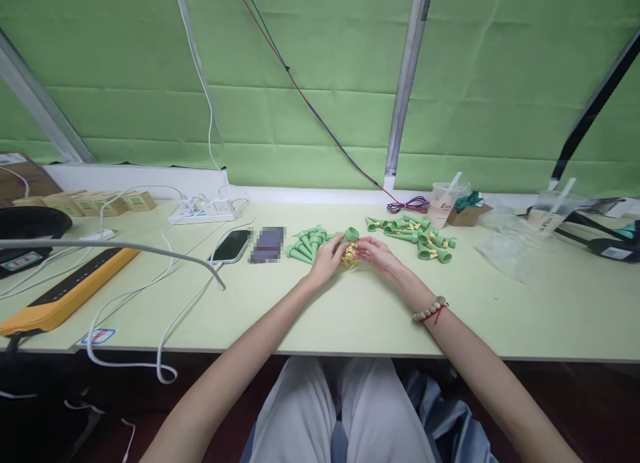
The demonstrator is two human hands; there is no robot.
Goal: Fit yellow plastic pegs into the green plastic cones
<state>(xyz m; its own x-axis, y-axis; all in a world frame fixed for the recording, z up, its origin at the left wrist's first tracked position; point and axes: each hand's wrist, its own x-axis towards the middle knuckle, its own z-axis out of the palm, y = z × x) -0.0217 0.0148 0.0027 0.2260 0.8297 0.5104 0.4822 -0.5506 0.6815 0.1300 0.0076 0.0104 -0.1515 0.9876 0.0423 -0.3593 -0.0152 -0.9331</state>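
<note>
**Green cone held over yellow bits at mid-desk**

Green cone (351,235) pinched at the fingers of the left hand (327,257), raised just above a small heap of yellow bits (350,256) near the middle of the desk (350,316). Left fingers clamped on the cone. Right hand (376,253) just beside, fingers curled down onto the yellow heap; whether closed on a piece or only touching, cannot tell. Bead bracelet (430,309) on the right wrist.

To the left, a cluster of plain green cones (307,241), touching one another. To the right and slightly behind, a looser pile of cones with yellow parts (417,236). Further left, a phone (231,245) lying flat, white cables (150,303) trailing over the desk edge, a power strip (205,211), a yellow bar-shaped device (65,289). Further right, two plastic cups (444,203), a small box (467,213), a clear bag (505,249).

Likely risks, judged from this layout: small yellow bits slipping from the fingertips and rolling off the front edge into the lap; the two cone piles lying near enough to mix if nudged by a forearm; the nearer cup tipping if the right arm swings toward the far pile.
</note>
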